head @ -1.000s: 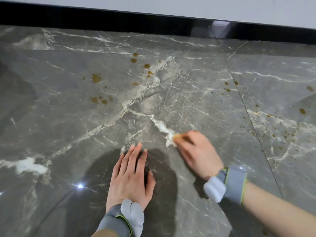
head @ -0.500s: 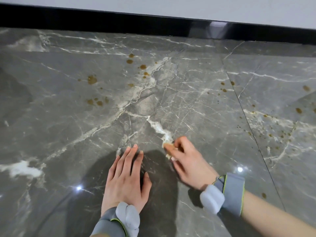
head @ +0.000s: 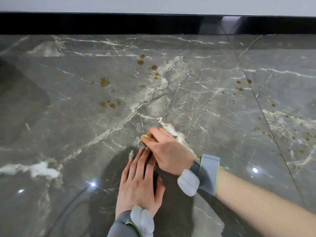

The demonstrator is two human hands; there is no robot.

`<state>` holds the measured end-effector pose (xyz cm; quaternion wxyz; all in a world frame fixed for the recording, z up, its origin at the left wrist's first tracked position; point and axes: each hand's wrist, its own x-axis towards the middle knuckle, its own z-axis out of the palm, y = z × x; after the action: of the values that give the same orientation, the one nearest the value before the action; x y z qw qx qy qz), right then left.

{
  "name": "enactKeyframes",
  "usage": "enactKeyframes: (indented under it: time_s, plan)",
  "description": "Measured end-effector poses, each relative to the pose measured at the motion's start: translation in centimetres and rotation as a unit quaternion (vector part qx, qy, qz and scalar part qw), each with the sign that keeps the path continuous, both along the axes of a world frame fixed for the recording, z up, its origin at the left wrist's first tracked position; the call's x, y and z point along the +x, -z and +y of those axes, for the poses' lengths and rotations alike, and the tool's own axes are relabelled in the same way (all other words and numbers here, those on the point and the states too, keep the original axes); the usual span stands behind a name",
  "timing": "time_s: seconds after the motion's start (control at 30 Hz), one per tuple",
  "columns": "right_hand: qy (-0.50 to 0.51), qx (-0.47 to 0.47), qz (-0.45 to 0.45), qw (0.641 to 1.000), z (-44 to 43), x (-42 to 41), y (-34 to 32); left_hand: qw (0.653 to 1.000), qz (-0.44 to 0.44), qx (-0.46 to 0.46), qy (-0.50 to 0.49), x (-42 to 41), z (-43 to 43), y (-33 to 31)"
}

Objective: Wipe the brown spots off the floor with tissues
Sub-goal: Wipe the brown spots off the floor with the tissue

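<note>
On the floor (head: pixel 68 134), right hand (head: pixel 168 152) pinches a brown-stained tissue (head: pixel 145 136); left hand (head: pixel 138 183) lies flat.

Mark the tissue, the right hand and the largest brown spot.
tissue (head: pixel 145 137): head view, stained wad edge poking out at the fingertips.
right hand (head: pixel 169 151): head view, back of the hand.
largest brown spot (head: pixel 104 82): head view, centre of the blotch.

The glossy grey marble floor (head: pixel 68 130) carries white veins and scattered brown spots (head: pixel 104 82). A black skirting band (head: pixel 102 23) runs along its far edge beneath a pale grey wall (head: pixel 153 4).
</note>
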<state>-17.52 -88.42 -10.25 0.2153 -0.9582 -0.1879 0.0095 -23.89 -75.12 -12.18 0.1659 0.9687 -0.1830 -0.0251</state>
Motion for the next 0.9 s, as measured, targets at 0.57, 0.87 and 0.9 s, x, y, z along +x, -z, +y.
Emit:
enactKeyframes:
  time_s: [0.57,0.87,0.9]
  plan:
    - [0.025,0.089,0.087,0.992,-1.4,2.8,-1.3,1.0,0.007,0.012,0.003,-0.1,-0.2,-0.1]
    - [0.286,-0.052,0.016,0.957,-11.7,-4.1,-1.7,1.0,-0.005,0.001,0.008,-0.5,-0.1,-0.2]
    - [0.225,-0.036,0.01,0.974,-9.7,-5.3,-1.5,1.0,-0.004,0.003,0.006,-0.2,-0.1,0.0]
